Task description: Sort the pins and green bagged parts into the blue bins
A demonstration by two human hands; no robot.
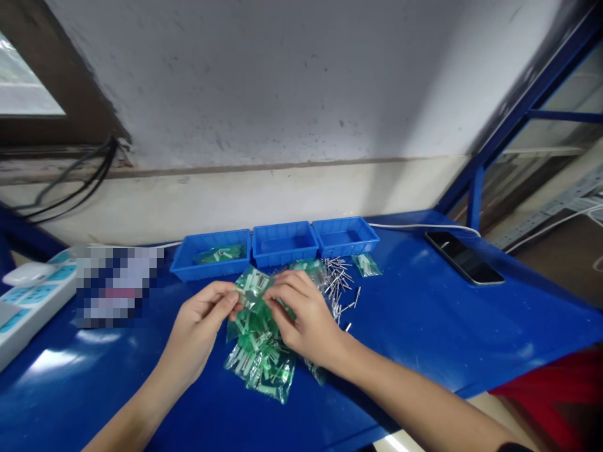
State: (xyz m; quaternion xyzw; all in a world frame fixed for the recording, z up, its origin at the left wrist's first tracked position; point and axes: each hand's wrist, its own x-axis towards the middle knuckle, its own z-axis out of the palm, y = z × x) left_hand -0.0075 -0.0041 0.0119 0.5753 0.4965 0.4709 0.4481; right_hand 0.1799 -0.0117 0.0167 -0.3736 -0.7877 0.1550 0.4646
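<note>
Pinching a green packet (254,282) in my left hand (201,323), my right hand (306,314) at its other side, grip unclear, I work between the front and back edges of the surface (414,326): partway, apparently, with heaped packets (271,370) filled and loose pins (336,276) left beside them.

Trays (285,256): row behind your packets (270,371).
Pins (335,280): right of the packets.
Phone (464,258): your far right.
Power strip (35,314): far left.

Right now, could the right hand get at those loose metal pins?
Probably yes: the metal pins lie close beside the right hand, many uncovered, though it seems busy with a small green bag.
</note>
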